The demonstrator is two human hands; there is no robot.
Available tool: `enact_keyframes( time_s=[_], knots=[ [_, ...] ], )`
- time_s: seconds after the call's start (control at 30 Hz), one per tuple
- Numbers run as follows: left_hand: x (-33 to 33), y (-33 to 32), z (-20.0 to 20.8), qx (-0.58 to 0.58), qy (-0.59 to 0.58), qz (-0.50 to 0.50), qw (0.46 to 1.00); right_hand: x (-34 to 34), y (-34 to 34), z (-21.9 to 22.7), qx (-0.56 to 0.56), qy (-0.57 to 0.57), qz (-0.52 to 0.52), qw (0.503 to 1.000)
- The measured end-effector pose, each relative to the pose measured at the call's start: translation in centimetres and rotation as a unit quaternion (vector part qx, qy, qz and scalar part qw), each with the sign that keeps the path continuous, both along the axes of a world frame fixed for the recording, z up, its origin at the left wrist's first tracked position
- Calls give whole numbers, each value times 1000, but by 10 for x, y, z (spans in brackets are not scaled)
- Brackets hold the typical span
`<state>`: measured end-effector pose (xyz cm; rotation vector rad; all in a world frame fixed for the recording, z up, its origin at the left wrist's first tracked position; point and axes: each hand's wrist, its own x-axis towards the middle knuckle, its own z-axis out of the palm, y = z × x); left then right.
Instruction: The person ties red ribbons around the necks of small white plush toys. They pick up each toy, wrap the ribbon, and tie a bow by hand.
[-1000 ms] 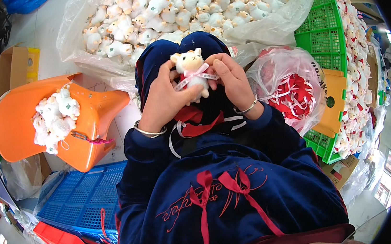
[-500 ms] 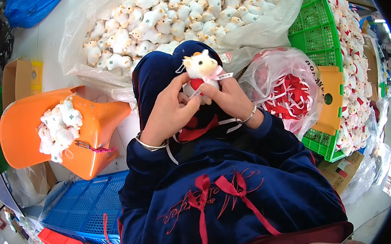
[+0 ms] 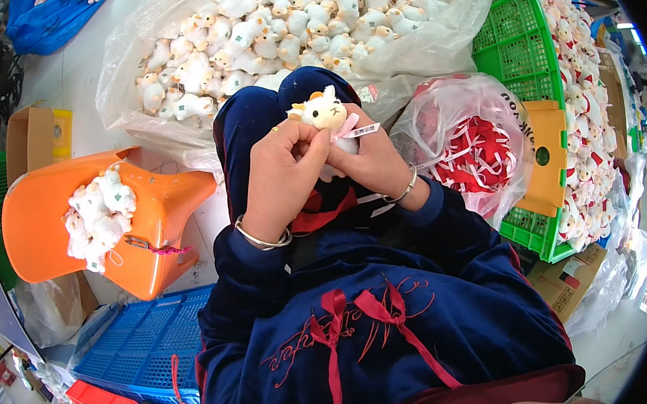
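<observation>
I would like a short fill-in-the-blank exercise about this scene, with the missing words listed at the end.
1. The left hand and right hand hold a plush toy with a ____ ribbon.
2. Several white toys lie on the ____ chair.
3. The clear bag of red and white pieces lies on the person's ____ side.

Missing words: pink; orange; right

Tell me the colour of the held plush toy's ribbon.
The ribbon is pink and white, best seen in the head view.
</observation>
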<state>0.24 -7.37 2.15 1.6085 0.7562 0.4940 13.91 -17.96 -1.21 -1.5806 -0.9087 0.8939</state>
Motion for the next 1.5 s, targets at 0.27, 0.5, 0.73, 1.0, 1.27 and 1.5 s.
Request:
enact_keyframes(
  time_s=[0.27,0.5,0.73,1.0,1.27,1.5],
  knots=[
    [-2,7,-21,-51,-57,-47,996,1,-1,3,44,162,4,986],
    [-2,9,-31,-101,-98,-67,988,4,0,-4,47,112,21,992],
    [-2,14,-37,-206,-130,-68,967,8,1,-1,49,141,46,988],
    [-6,26,-42,-284,-151,-21,947,3,6,-1,55,150,48,986],
    [-2,19,-41,-41,-42,4,998,3,12,-1,5,73,54,996],
    [-6,28,-44,-174,-80,31,981,6,6,-4,40,73,42,996]
  ],
)
